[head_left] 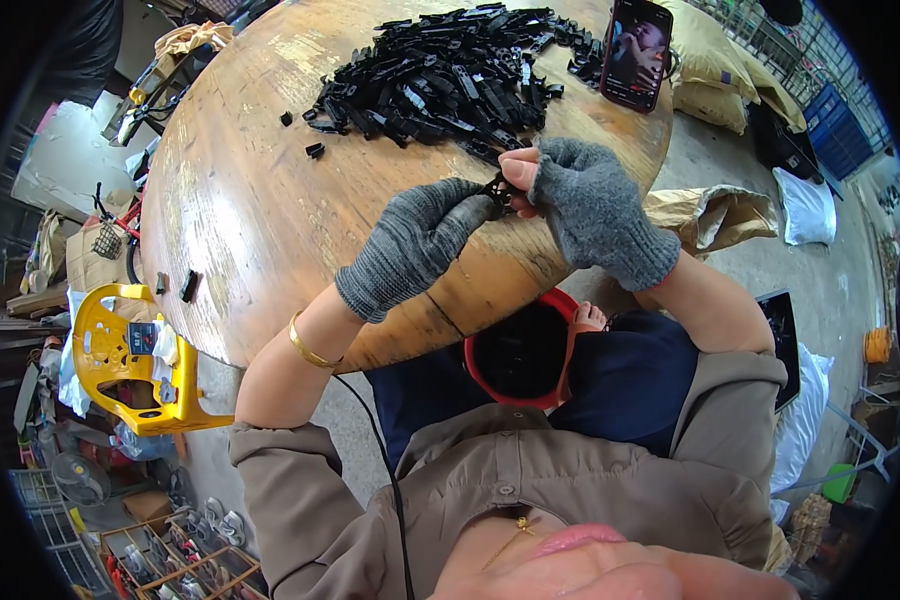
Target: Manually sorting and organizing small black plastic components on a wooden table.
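Closest to my lens is the collar of a tan shirt [530, 470], with a thin black cable [385, 450] running down its front. From there 2 forearms rise toward a round wooden table [250, 200]. The left wrist carries a gold bangle [308, 347].

I see both hands in grey knit gloves, meeting over the table's near edge. The left hand [415, 245] is curled, its fingertips pinching a small black plastic part [498, 190]. The right hand [590, 205], in a fingerless glove, is closed on the same part from the other side, bare fingertips pressed against it. So the part sits between the 2 hands, just above the table rim.

Beyond the hands lies a large pile of black plastic pieces [445, 75], with a few strays [315, 150] off to its left. A smartphone [637, 52] stands propped at the far right of the table, screen lit.

Below the table edge, in the person's lap, I see a red bucket [522, 350], dark inside. A yellow plastic stool [130, 360] stands on the floor to the left.
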`<move>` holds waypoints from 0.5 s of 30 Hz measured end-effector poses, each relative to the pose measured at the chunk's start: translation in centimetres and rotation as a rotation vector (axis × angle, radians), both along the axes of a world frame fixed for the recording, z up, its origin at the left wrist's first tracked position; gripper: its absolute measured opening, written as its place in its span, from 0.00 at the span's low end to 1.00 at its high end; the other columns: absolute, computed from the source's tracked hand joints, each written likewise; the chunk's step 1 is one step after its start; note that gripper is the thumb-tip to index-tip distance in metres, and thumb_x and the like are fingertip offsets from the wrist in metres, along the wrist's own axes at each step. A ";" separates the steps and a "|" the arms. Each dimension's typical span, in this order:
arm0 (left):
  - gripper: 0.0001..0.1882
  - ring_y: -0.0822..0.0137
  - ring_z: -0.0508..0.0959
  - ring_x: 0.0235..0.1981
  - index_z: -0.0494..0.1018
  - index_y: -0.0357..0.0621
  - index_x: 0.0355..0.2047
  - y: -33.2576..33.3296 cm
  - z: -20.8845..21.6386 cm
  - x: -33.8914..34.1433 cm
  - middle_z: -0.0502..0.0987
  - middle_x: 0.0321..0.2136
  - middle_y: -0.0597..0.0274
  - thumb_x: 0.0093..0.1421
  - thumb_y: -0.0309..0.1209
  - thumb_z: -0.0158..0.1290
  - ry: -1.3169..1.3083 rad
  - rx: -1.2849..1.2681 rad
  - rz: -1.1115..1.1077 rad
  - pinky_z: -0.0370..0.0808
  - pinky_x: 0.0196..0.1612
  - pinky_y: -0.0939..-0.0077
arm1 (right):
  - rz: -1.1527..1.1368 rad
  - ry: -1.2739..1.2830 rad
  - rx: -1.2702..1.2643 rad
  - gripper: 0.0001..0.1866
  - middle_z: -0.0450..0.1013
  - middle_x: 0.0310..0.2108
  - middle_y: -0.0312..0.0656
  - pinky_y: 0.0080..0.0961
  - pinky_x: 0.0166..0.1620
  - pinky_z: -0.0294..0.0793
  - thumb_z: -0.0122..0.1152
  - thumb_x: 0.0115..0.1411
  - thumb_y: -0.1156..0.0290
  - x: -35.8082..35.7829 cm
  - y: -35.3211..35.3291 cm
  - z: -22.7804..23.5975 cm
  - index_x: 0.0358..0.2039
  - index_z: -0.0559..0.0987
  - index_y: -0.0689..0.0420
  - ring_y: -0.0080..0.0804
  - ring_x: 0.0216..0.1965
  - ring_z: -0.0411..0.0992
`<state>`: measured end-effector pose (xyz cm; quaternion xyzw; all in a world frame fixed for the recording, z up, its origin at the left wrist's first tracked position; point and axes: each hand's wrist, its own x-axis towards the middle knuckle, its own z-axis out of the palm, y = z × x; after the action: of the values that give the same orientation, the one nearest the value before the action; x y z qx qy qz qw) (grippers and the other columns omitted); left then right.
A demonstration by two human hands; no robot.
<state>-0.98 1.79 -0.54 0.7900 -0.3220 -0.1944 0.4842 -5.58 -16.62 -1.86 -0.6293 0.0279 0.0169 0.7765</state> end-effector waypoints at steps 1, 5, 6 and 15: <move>0.12 0.65 0.75 0.28 0.72 0.36 0.38 0.2 -0.1 0.1 0.76 0.27 0.51 0.58 0.30 0.47 0.000 -0.001 0.000 0.70 0.34 0.75 | 0.000 0.000 -0.001 0.14 0.72 0.27 0.37 0.16 0.31 0.71 0.59 0.54 0.65 0.0 -0.4 0.4 0.35 0.75 0.63 0.23 0.25 0.70; 0.12 0.74 0.70 0.21 0.72 0.37 0.38 0.7 -1.3 0.7 0.74 0.23 0.58 0.59 0.32 0.45 -0.217 -0.139 -0.181 0.67 0.27 0.82 | 0.161 -0.052 -0.211 0.28 0.72 0.29 0.41 0.21 0.35 0.71 0.50 0.55 0.47 1.1 -1.7 1.4 0.34 0.75 0.64 0.26 0.31 0.71; 0.12 0.81 0.65 0.14 0.72 0.38 0.37 0.4 -1.2 0.8 0.71 0.19 0.63 0.60 0.32 0.44 -0.188 -0.140 -0.252 0.63 0.18 0.88 | 0.144 -0.097 -0.173 0.33 0.72 0.30 0.43 0.22 0.36 0.71 0.45 0.55 0.41 1.2 -1.9 1.0 0.34 0.75 0.64 0.27 0.34 0.70; 0.11 0.53 0.75 0.30 0.72 0.36 0.35 -0.7 -1.8 -2.5 0.75 0.27 0.48 0.58 0.31 0.45 -0.202 -0.079 -0.136 0.71 0.35 0.69 | 0.166 -0.002 0.002 0.33 0.73 0.29 0.43 0.18 0.36 0.72 0.42 0.56 0.40 -0.9 3.1 0.8 0.32 0.75 0.63 0.26 0.30 0.71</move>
<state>-3.48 1.13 -2.29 0.7623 -0.4292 -0.1332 0.4658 -6.46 -13.50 -1.05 -0.6285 -0.0253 0.0807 0.7732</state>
